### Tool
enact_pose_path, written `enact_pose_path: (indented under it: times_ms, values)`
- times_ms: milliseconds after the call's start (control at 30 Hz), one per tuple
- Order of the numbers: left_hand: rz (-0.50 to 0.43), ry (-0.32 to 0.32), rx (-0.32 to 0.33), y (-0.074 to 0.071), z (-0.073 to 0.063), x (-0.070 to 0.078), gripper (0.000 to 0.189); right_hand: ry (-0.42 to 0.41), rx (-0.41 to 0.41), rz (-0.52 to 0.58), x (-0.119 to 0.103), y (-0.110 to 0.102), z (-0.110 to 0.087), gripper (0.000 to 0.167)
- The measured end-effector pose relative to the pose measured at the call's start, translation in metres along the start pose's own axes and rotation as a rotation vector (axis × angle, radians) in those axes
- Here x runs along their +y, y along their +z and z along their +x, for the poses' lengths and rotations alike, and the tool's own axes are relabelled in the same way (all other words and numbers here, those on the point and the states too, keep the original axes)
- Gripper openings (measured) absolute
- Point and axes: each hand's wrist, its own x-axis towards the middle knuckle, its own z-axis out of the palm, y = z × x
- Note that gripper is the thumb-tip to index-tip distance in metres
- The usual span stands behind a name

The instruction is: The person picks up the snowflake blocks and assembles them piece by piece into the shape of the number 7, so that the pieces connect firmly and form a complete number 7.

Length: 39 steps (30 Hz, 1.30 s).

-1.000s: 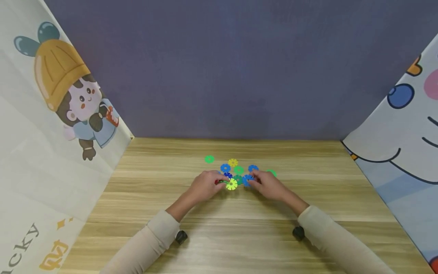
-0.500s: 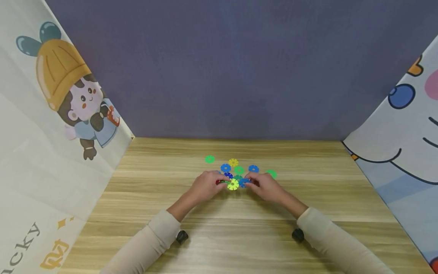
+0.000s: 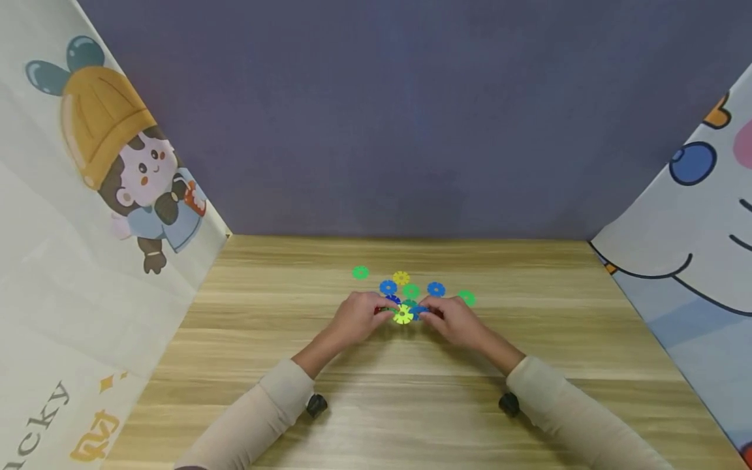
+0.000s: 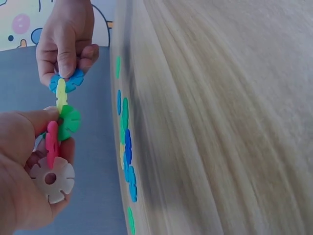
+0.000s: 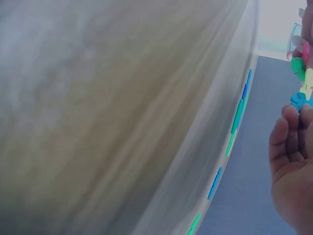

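My left hand (image 3: 357, 318) pinches a short chain of slotted plastic snowflake discs. In the left wrist view the chain runs from a white disc (image 4: 63, 187) through a pink disc (image 4: 52, 147) and a green disc (image 4: 72, 122) to a yellow disc (image 4: 61, 95). Thumb and fingers grip it around the green disc. Opposite, my right hand (image 3: 461, 321) pinches a blue disc (image 4: 75, 81) between thumb and fingers. The blue disc lies crosswise to the yellow one, its edge right at the yellow rim. Both hands are close together over the table.
Loose snowflake discs lie on the wooden table (image 3: 376, 405) beyond the hands, among them a yellow one (image 3: 401, 273), a blue one (image 3: 436, 284) and a green one (image 3: 361, 268). A dark panel (image 3: 405, 130) stands behind; printed cloths hang at both sides.
My right hand has moved left with the blue disc, bringing it to the yellow disc and turning it more edge-on. My left hand has shifted slightly right with the chain.
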Motion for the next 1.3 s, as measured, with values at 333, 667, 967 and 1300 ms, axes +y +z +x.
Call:
enact_pose_path:
  times_ms: [333, 667, 967, 1300]
  values:
    - [-0.021, 0.011, 0.032, 0.001, -0.001, 0.001, 0.015, -0.056, 0.036, -0.03, -0.006, 0.0, 0.003, 0.006]
    - [-0.05, 0.005, 0.026, -0.004, -0.005, -0.003, 0.015, -0.022, 0.014, -0.041, -0.012, 0.003, 0.007, 0.005]
    - [-0.037, -0.023, 0.0, -0.009, -0.006, -0.003, 0.015, 0.045, -0.092, -0.042, -0.007, -0.003, 0.011, 0.01]
    - [-0.008, -0.045, 0.023, -0.009, -0.006, -0.007, 0.013, 0.121, -0.116, -0.074, 0.014, -0.017, 0.009, 0.015]
